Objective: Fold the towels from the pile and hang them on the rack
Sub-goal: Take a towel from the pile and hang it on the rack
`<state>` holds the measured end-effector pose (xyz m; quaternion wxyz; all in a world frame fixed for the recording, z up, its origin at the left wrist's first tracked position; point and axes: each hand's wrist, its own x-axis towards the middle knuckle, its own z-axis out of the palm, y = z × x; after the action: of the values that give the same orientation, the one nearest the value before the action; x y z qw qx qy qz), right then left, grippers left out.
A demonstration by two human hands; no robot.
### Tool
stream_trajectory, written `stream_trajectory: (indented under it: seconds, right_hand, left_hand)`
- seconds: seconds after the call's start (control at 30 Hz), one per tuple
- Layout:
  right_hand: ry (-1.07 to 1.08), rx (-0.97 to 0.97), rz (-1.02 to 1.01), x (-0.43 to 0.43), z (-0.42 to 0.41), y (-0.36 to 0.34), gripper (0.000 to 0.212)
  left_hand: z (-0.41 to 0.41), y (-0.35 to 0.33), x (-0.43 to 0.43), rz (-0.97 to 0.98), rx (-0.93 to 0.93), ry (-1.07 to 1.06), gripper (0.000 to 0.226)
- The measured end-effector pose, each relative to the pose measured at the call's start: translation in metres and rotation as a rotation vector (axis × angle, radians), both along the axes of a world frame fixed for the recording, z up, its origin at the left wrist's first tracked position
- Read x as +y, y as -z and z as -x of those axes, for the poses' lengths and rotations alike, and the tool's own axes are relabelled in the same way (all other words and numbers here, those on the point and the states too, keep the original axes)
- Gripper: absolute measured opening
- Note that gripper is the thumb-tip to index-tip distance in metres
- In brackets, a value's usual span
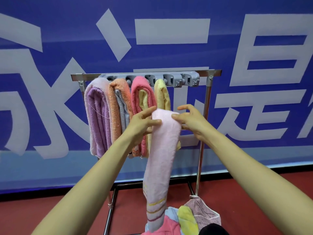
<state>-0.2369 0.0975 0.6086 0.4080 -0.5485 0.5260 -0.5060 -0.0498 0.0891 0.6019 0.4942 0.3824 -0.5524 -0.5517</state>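
Note:
A long, narrow-folded pale pink towel (160, 158) hangs in front of the metal rack (208, 92), its striped end near the floor. My left hand (144, 123) pinches its top fold from the left. My right hand (190, 122) holds the same fold from the right with thumb and fingers. Several folded towels hang from the rack's grey holder bar (188, 79): a purple one (98, 116), an orange one (118, 106), a coral one (140, 92) and a yellow one (161, 94). The pile of loose towels (183, 219) lies on the floor below.
The holder slots right of the yellow towel carry nothing. A blue banner with large white characters (169, 31) stands directly behind the rack. The rack's legs (110, 206) stand on a red floor (50, 214). A dark object (213, 229) sits at the bottom edge.

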Motion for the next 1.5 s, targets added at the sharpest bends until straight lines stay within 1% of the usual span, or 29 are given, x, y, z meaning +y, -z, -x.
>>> stream_trajectory:
  seconds: [0.07, 0.13, 0.17, 0.23, 0.3, 0.33, 0.4, 0.47, 0.53, 0.57, 0.63, 0.7, 0.77, 0.83, 0.93, 1.03, 1.13, 1.23, 1.3, 1.4, 1.5]
  right_hand:
    - [0.015, -0.035, 0.052, -0.002, -0.003, -0.005, 0.022]
    - [0.007, -0.089, 0.073, -0.003, -0.007, -0.009, 0.015]
    - [-0.002, -0.112, 0.07, -0.004, -0.007, -0.011, 0.015]
    - [-0.05, -0.134, 0.015, -0.004, -0.005, -0.011, 0.025]
    - [-0.112, -0.029, -0.072, -0.002, -0.002, -0.01, 0.038]
    - [-0.128, 0.033, -0.092, -0.001, -0.001, -0.01, 0.041]
    - [-0.1, 0.08, -0.041, 0.001, 0.0, -0.01, 0.035]
    - [-0.041, 0.054, 0.064, 0.001, 0.0, -0.012, 0.024]
    - [-0.003, 0.025, 0.121, -0.001, 0.001, -0.014, 0.017]
    - [-0.002, 0.018, 0.122, -0.002, 0.001, -0.014, 0.017]
    - [-0.043, 0.015, 0.083, -0.001, 0.002, -0.015, 0.023]
    - [-0.118, 0.02, 0.032, 0.001, 0.002, -0.015, 0.034]
    - [-0.15, 0.023, -0.002, 0.004, 0.0, -0.016, 0.039]
    - [-0.125, 0.091, -0.001, 0.005, -0.004, -0.016, 0.035]
    - [-0.031, 0.275, 0.021, 0.003, -0.011, -0.014, 0.023]
    - [0.015, 0.449, 0.068, 0.002, -0.018, -0.012, 0.033]
    - [-0.02, 0.586, 0.071, 0.004, -0.024, -0.011, 0.031]
    - [0.022, 0.729, 0.091, 0.006, -0.03, -0.014, 0.025]
    - [0.049, 0.742, 0.096, 0.005, -0.033, -0.017, 0.031]
    - [0.048, 0.709, 0.114, 0.006, -0.035, -0.021, 0.045]
    - [-0.035, 0.658, 0.08, 0.006, -0.03, -0.025, 0.049]
  left_hand:
    - [-0.001, 0.006, 0.001, -0.015, -0.055, 0.075, 0.077]
    - [-0.002, 0.01, 0.004, -0.005, -0.082, 0.073, 0.078]
    - [-0.003, 0.009, 0.005, 0.017, -0.068, 0.041, 0.076]
    - [-0.005, 0.007, 0.006, 0.069, 0.01, -0.027, 0.07]
    - [-0.005, 0.002, 0.004, 0.082, 0.094, -0.079, 0.059]
    - [-0.004, 0.0, 0.002, 0.075, 0.117, -0.097, 0.052]
    - [-0.002, -0.002, 0.001, 0.047, 0.131, -0.09, 0.043]
    - [-0.002, -0.001, -0.001, 0.016, 0.089, -0.019, 0.049]
    - [-0.004, 0.001, -0.003, 0.041, -0.049, 0.044, 0.062]
    - [-0.005, 0.002, -0.003, 0.069, -0.109, 0.052, 0.066]
    - [-0.007, -0.001, -0.001, 0.123, -0.148, 0.015, 0.066]
    - [-0.01, -0.006, -0.004, 0.163, -0.155, -0.075, 0.06]
    - [-0.014, -0.007, -0.01, 0.167, -0.166, -0.134, 0.053]
    - [-0.015, -0.005, -0.015, 0.138, -0.161, -0.13, 0.048]
    - [-0.012, 0.001, -0.018, 0.109, -0.133, -0.08, 0.047]
    - [-0.013, 0.004, -0.021, 0.107, -0.088, -0.032, 0.048]
    - [-0.014, 0.004, -0.027, 0.125, -0.119, -0.041, 0.042]
    - [-0.014, 0.001, -0.035, 0.106, -0.163, -0.015, 0.038]
    - [-0.015, -0.001, -0.04, 0.066, -0.175, 0.022, 0.035]
    - [-0.013, -0.005, -0.044, -0.015, -0.202, 0.048, 0.023]
    - [-0.007, -0.011, -0.044, 0.003, -0.265, 0.098, 0.015]
